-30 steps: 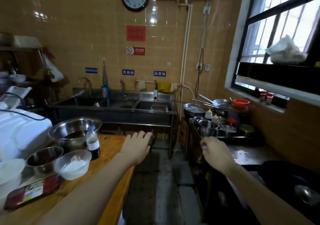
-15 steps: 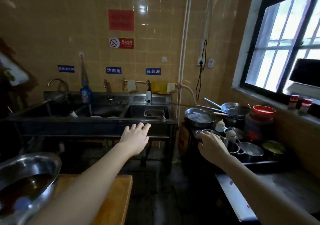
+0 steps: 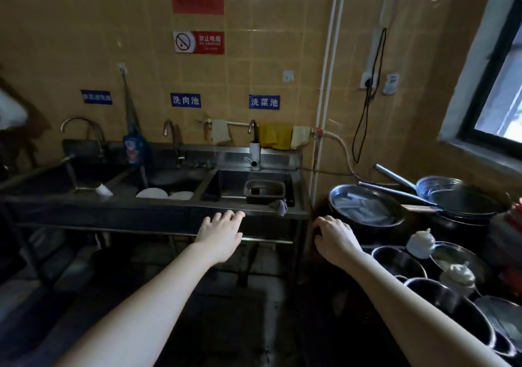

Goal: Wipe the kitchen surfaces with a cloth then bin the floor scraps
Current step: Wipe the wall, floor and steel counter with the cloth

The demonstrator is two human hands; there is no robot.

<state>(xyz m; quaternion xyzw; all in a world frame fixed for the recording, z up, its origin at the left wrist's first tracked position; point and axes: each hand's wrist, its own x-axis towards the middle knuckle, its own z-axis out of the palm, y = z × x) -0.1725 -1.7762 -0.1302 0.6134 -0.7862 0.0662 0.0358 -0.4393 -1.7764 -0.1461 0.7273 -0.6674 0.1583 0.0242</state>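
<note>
The left hand (image 3: 221,235) was stretched forward, fingers straight and a little spread, holding nothing; the right hand (image 3: 336,239) beside it had loosely curled fingers, also empty as far as could be seen. The step seemed to be fetching a cloth: a grey rag (image 3: 280,207) lay on the front rim of the sink (image 3: 141,214) near the left hand, a yellow cloth (image 3: 275,138) hung on the pipe (image 3: 240,124) behind, and the next move called for reaching one.

Now nearer the sink (image 3: 127,211): left hand (image 3: 221,235) and right hand (image 3: 334,238).
</note>
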